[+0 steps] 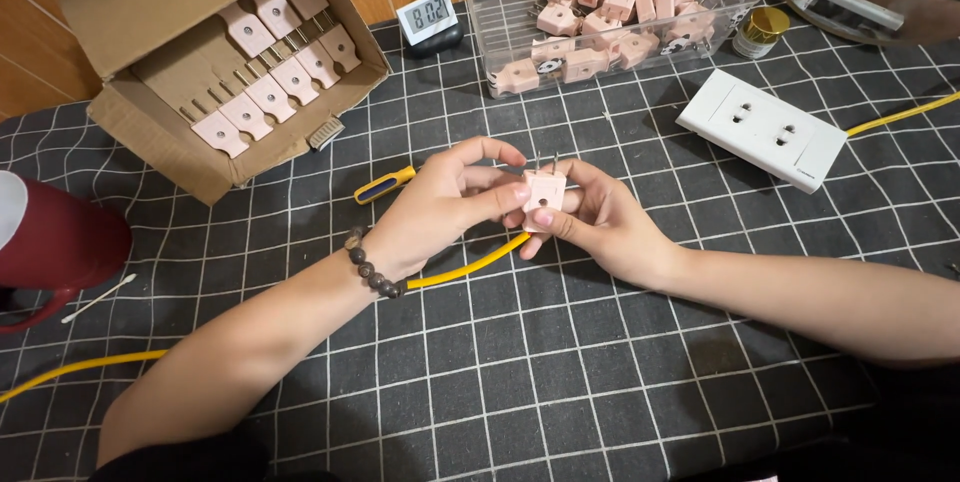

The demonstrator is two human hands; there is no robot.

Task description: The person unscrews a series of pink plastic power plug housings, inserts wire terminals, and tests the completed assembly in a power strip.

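Note:
Both of my hands meet at the middle of the table around a small pink plug (545,196) with two metal prongs pointing away from me. My left hand (440,207), with a bead bracelet at the wrist, pinches the plug from the left. My right hand (600,224) grips it from the right and below. A yellow cable (470,267) runs from under the plug toward the lower left. A screwdriver with a yellow and blue handle (384,184) lies just left of my left hand.
A cardboard box (150,132) of pink plugs sits at back left, a clear plastic bin (715,17) of plugs at back right. A white socket strip (763,129) with yellow cord lies right. A small digital clock (428,16), a gold-lidded jar (760,32), a dark red jug (55,237).

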